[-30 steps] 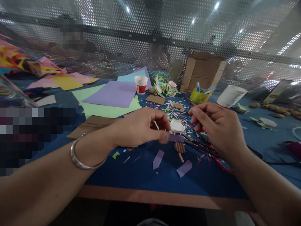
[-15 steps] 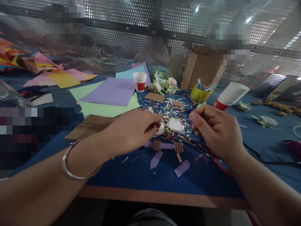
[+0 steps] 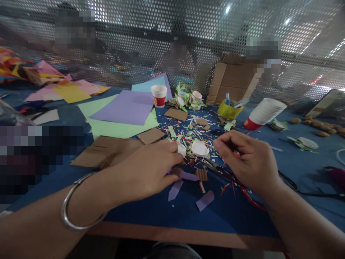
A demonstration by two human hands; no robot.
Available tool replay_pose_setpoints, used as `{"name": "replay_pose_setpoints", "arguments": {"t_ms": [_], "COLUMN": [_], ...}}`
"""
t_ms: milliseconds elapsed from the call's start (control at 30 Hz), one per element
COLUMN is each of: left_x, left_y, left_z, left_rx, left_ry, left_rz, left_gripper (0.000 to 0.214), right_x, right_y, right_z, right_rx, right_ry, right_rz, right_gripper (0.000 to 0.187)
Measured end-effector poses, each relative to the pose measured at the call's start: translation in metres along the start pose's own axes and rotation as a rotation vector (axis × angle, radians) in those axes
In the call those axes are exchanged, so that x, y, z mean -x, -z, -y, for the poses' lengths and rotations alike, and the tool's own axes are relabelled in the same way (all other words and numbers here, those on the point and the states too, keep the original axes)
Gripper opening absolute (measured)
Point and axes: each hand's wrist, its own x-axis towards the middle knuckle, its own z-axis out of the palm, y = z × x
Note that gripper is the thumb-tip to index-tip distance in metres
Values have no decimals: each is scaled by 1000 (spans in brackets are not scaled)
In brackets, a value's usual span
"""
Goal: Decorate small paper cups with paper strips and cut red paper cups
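My left hand, a silver bangle on its wrist, is low over the table. Its thumb and bent fingers are apart around one end of a purple paper strip with brown cardboard pieces; contact is unclear. Two loose purple paper pieces lie nearer the edge. White cup bottoms rest among the scraps beyond. My right hand is closed, thumb against curled forefinger; whatever it may hold is hidden. Below it lie red-handled scissors.
Coloured paper scraps cover the middle. Purple sheets and cardboard lie left. A paper cup, small paper turtles and a yellow holder stand behind. Stacked cups lean at right. Mesh rises at the back.
My left hand has come down and nearer, from beside the white cup bottom to the end of the purple strip. My right hand remains closed in nearly the same place.
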Motion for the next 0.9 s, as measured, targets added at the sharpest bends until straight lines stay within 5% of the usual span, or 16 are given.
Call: {"name": "replay_pose_setpoints", "arguments": {"t_ms": [267, 400, 600, 733, 900], "left_x": [0, -2, -5, -6, -4], "left_y": [-2, 0, 7, 5, -3], "left_z": [-4, -3, 3, 9, 8], "left_rx": [-49, 70, 123, 116, 56], "left_ry": [-12, -37, -69, -36, -10], "left_rz": [-15, -47, -253, -143, -6], "left_gripper": [11, 8, 12, 8, 7], "right_x": [-1, -3, -3, -2, 1], "right_y": [0, -3, -8, -9, -16], "right_z": [3, 1, 3, 4, 1], "right_rx": [-3, -78, -309, -292, -64], "right_ry": [26, -31, -182, -207, -52], "right_rz": [77, 276, 573, 614, 571], "right_gripper": [18, 22, 32, 23, 10]}}
